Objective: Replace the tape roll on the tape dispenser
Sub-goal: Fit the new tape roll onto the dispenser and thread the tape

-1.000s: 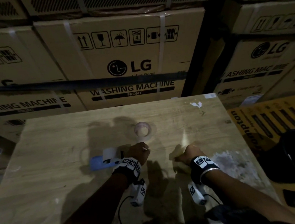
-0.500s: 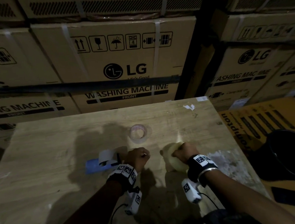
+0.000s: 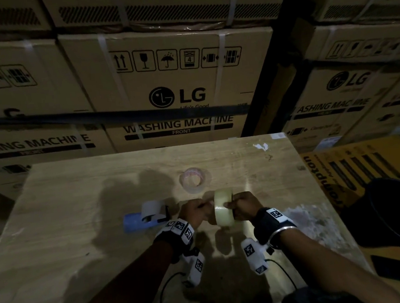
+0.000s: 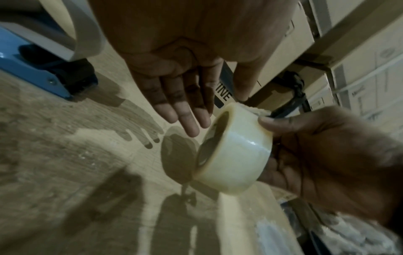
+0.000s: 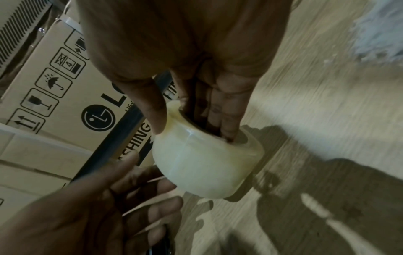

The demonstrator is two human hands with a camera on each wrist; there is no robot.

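**New roll is up in my hands, and it could slip**

My right hand (image 3: 242, 205) holds the new tape roll (image 3: 223, 208) up off the tabletop (image 3: 57, 234). My thumb (image 5: 152, 112) sits on the outside of the roll and my fingers (image 5: 222, 120) poke into the hole in the middle. My left hand (image 3: 194, 214) is right next to the roll with its fingers (image 4: 185, 117) straight and spread. The tips are very close to the roll's rim, but I cannot tell if they touch it.

The blue tape dispenser (image 3: 144, 218) lies on the tabletop just to the left of my left hand. The old tape core (image 3: 194, 179), nearly used up, lies flat a little farther back.

What could go wrong? I think the roll is smooth and shiny, so it could slide off my fingers and roll away across the tabletop. The sticky end of the tape is hard to see in this dim light, so I might put the roll on the dispenser the wrong way round. Then the tape would come off backwards. The loose end could also stick to my fingers.

A moment ago my right hand had the roll low, close to the tabletop. Now it is lifted and stands on edge between my two hands. My left hand was curled up then, and now it has opened and come close to the roll.
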